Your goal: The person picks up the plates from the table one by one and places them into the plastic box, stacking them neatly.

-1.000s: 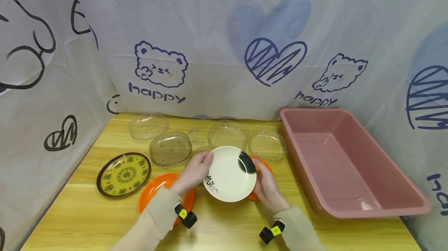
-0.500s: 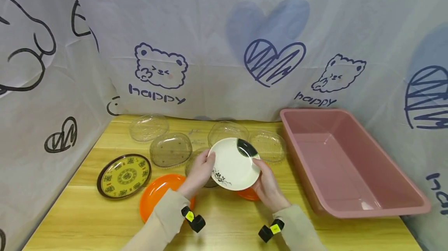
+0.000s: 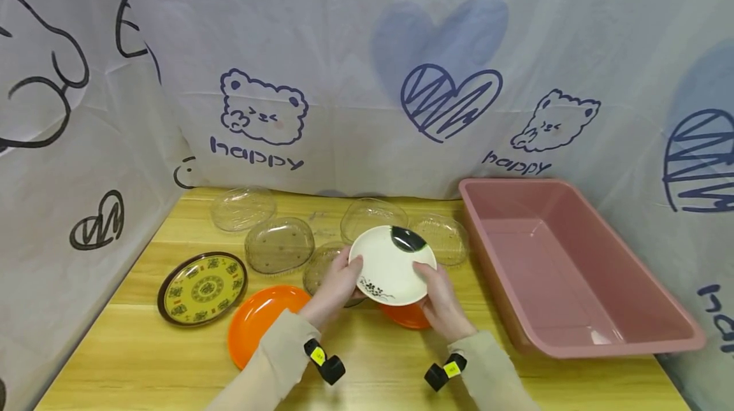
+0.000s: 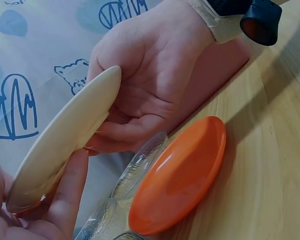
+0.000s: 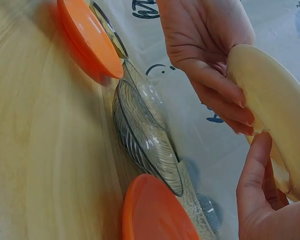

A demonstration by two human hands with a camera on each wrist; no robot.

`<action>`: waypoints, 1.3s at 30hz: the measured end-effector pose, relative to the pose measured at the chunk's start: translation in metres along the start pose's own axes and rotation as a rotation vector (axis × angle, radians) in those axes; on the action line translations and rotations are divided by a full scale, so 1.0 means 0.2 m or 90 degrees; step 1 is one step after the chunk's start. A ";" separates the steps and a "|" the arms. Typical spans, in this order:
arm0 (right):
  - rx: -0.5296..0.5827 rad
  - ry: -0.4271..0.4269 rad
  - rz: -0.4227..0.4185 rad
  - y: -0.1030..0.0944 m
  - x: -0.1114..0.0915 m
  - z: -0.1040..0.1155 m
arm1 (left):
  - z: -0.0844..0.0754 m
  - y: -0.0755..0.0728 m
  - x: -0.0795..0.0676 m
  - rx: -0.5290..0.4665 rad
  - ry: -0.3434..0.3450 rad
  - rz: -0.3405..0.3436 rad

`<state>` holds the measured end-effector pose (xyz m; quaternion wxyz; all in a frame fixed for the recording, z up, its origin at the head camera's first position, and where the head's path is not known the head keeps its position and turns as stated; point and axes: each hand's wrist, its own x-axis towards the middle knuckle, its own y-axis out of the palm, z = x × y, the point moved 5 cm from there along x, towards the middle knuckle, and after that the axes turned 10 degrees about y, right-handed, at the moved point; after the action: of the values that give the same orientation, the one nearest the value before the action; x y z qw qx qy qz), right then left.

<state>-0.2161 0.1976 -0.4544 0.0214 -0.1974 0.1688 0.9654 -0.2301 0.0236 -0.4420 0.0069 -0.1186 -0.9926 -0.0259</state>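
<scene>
Plate [image 3: 392, 271], white with a dark patch, pinched at opposite edges by left grip [image 3: 338, 280] and right grip [image 3: 443, 299], raised above the wooden surface [image 3: 378, 376], before a cloth [image 3: 355, 79] lettered "happy", with yellow wrist labels [image 3: 452, 369] too small to read.

There are two hands, one left hand [image 3: 338, 280] and one right hand [image 3: 440, 299], and one white plate [image 3: 390, 267]. I can also count two orange plates [image 3: 260, 322] and one yellow plate [image 3: 206, 287], so that makes four plates in all, plus five see-through dishes [image 3: 280, 245]. There is one big pink tub [image 3: 562, 277], one wooden table [image 3: 378, 366], two little black cameras [image 3: 331, 371], one on each wrist, and two whole bear drawings [image 3: 264, 108] on the back cloth [image 3: 344, 35].
</scene>
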 end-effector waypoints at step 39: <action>-0.019 0.045 -0.067 -0.19 -0.11 0.12 | -0.04 0.15 0.08 -0.016 -0.011 0.141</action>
<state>-0.1996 0.2411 -0.4372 0.0634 -0.2405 0.1445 0.9577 -0.2394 0.0565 -0.4314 0.0000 -0.2276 -0.9731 -0.0367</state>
